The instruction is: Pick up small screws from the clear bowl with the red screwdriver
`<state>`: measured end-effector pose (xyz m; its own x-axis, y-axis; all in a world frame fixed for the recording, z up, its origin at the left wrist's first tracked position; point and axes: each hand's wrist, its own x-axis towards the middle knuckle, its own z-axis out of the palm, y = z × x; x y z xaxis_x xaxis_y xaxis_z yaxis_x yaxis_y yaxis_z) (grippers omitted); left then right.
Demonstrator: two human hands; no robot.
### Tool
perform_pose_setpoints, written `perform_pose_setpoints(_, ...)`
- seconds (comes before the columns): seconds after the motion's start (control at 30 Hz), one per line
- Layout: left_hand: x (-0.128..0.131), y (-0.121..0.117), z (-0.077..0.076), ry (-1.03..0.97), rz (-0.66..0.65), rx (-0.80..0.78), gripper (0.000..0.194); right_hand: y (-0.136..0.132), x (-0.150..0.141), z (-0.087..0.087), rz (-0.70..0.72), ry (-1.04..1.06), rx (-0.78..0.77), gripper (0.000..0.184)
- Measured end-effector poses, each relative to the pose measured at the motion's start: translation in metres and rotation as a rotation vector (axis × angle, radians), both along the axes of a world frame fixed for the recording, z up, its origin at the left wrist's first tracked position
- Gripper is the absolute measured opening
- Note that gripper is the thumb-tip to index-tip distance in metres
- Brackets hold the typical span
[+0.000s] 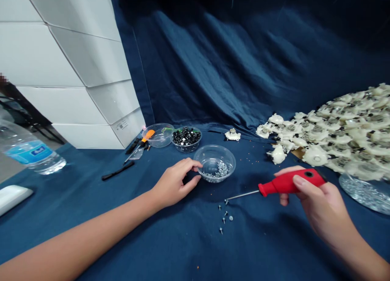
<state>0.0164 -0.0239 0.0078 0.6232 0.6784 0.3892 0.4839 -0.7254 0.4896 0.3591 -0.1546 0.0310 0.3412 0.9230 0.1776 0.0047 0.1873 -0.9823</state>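
My right hand (317, 199) is closed round the red handle of a screwdriver (288, 182), whose thin metal shaft points left and down to the blue cloth. Its tip (226, 201) rests just above several small loose screws (224, 219). My left hand (175, 181) lies on the cloth with its fingers curled, the fingertips touching the rim of a clear plastic bowl (227, 156) that holds small silver screws. Whether anything sits between those fingers, I cannot make out.
A big heap of cream plastic parts (338, 135) fills the right, one single part (232, 134) lying apart. Behind stand a bowl of black pieces (186, 138), an empty clear bowl (158, 135) and an orange-handled tool (143, 143). A water bottle (29, 151) and white boxes (76, 65) stand left.
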Motion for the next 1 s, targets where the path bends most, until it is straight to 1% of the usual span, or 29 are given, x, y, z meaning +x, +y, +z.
perform_pose_setpoints(0.37, 0.0001, 0.0, 0.0002, -0.001, -0.001, 0.008, 0.025, 0.0025, 0.007, -0.0005, 0.004, -0.069, -0.021, 0.032)
perform_pose_setpoints(0.57, 0.0006, -0.0009, 0.0022, -0.004, -0.009, 0.02, 0.025, 0.0015, 0.0036, -0.0006, -0.013, -0.046, -0.004, 0.029)
perform_pose_setpoints(0.77, 0.0008, -0.001, 0.0028, 0.0, -0.009, 0.028, 0.025, 0.0012, 0.0026, -0.0001, -0.006, -0.048, -0.018, 0.031)
perform_pose_setpoints(1.0, 0.0008, -0.0007, 0.0023, 0.002, -0.01, 0.028, 0.025, -0.0016, 0.0016, -0.0008, -0.001, -0.129, -0.007, 0.031)
